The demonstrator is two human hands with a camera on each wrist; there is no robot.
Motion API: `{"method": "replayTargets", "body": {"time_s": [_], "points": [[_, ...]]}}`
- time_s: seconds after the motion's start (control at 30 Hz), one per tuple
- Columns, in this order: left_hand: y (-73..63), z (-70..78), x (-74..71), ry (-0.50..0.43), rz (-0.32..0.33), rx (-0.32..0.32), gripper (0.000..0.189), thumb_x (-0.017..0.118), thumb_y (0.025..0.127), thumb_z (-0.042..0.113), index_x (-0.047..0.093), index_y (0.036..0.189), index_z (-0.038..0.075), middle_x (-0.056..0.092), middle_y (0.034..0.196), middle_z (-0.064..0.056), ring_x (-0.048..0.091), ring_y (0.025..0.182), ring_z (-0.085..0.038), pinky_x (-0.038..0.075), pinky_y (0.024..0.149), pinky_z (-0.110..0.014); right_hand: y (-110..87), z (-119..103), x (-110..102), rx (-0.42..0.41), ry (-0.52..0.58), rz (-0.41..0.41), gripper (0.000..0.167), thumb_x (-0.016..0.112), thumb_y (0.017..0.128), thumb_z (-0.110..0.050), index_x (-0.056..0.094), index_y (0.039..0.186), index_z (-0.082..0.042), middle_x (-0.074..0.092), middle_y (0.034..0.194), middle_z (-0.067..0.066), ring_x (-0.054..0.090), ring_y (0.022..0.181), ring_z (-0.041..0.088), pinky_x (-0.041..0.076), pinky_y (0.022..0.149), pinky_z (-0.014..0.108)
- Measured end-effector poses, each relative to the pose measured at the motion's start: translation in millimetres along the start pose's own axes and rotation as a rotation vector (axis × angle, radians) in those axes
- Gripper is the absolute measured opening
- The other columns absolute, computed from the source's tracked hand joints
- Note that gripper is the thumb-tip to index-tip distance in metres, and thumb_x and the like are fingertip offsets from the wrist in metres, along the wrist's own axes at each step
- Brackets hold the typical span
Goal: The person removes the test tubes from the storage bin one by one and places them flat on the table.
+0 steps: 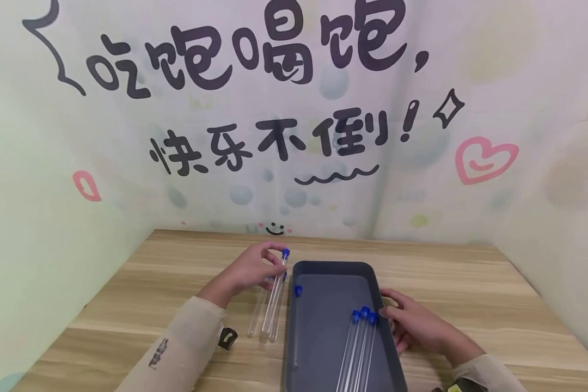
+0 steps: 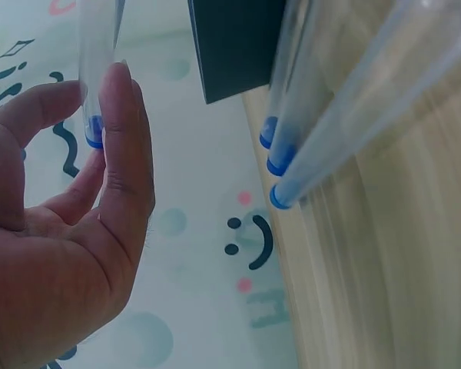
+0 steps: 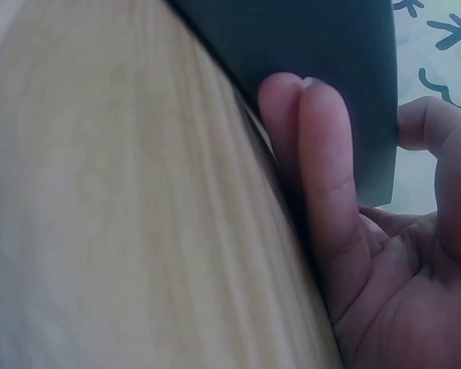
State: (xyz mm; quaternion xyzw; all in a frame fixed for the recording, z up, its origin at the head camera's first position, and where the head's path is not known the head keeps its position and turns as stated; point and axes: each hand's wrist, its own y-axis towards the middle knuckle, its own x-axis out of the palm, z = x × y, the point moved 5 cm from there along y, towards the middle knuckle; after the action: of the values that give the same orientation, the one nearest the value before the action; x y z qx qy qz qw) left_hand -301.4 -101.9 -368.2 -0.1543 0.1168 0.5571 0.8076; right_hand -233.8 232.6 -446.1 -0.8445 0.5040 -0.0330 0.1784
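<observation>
In the head view my left hand (image 1: 249, 267) pinches a clear test tube (image 1: 276, 291) near its blue cap, just left of the grey tray (image 1: 332, 268). The left wrist view shows thumb and fingers around the capped end of this tube (image 2: 97, 54). Below that hand, several blue-capped tubes (image 2: 323, 146) lie side by side on the wooden table. My right hand (image 1: 416, 324) grips the tray's right side, thumb at the rim and fingers against the outer wall (image 3: 369, 100). Inside the tray, one tube (image 1: 296, 326) lies along the left wall and three tubes (image 1: 359, 348) lie together at the right.
The wooden table (image 1: 470, 305) meets a printed wall cloth (image 1: 274, 207) at the back, with further cloth on both sides. A dark band (image 1: 228, 338) shows at my left wrist, and a band with a yellow part (image 1: 463, 385) at the right.
</observation>
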Motion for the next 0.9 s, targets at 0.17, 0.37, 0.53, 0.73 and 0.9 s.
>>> {"method": "replayTargets", "body": {"time_s": [0.17, 0.37, 0.53, 0.73, 0.9], "points": [[-1.3, -7.3, -7.7, 0.011, 0.026, -0.014, 0.046, 0.07, 0.092, 0.01, 0.056, 0.135, 0.012, 0.059, 0.107, -0.015, 0.069, 0.088, -0.024, 0.064, 0.063, -0.038, -0.4, -1, 0, 0.002, -0.003, 0.0, 0.076, 0.052, 0.1, -0.026, 0.007, 0.158, -0.006, 0.054, 0.078, 0.001, 0.063, 0.055, 0.012, 0.058, 0.051, 0.029], [-3.2, -18.0, -18.0, 0.008, 0.056, -0.03, 0.046, 0.069, 0.092, 0.009, 0.054, 0.136, 0.011, 0.059, 0.107, -0.016, 0.069, 0.087, -0.026, 0.064, 0.063, -0.038, 0.3, 0, 0, 0.004, -0.006, 0.004, 0.075, 0.052, 0.1, -0.026, 0.008, 0.158, -0.007, 0.053, 0.078, 0.001, 0.062, 0.055, 0.012, 0.058, 0.051, 0.029], [-1.6, -27.3, -22.8, 0.015, 0.076, -0.045, 0.048, 0.069, 0.091, 0.009, 0.054, 0.136, 0.012, 0.059, 0.108, -0.015, 0.067, 0.087, -0.025, 0.064, 0.065, -0.039, 1.5, 1, -2, 0.002, -0.007, 0.001, 0.076, 0.052, 0.101, -0.026, 0.007, 0.159, -0.006, 0.053, 0.078, 0.002, 0.063, 0.055, 0.013, 0.059, 0.051, 0.03], [-0.1, -37.3, -25.2, 0.02, 0.096, -0.072, 0.046, 0.068, 0.09, 0.009, 0.056, 0.135, 0.014, 0.059, 0.11, -0.015, 0.067, 0.087, -0.024, 0.064, 0.065, -0.037, 1.2, 2, -3, 0.006, -0.006, 0.001, 0.076, 0.052, 0.101, -0.025, 0.006, 0.159, -0.007, 0.056, 0.078, 0.003, 0.063, 0.055, 0.014, 0.059, 0.052, 0.032], [-0.8, -45.2, -28.3, 0.038, 0.109, -0.1, 0.047, 0.069, 0.091, 0.011, 0.055, 0.137, 0.013, 0.06, 0.112, -0.014, 0.066, 0.088, -0.023, 0.063, 0.063, -0.034, 1.2, 1, -2, 0.009, -0.007, 0.005, 0.076, 0.052, 0.1, -0.026, 0.007, 0.159, -0.007, 0.056, 0.077, 0.002, 0.063, 0.055, 0.014, 0.059, 0.052, 0.032]]}}
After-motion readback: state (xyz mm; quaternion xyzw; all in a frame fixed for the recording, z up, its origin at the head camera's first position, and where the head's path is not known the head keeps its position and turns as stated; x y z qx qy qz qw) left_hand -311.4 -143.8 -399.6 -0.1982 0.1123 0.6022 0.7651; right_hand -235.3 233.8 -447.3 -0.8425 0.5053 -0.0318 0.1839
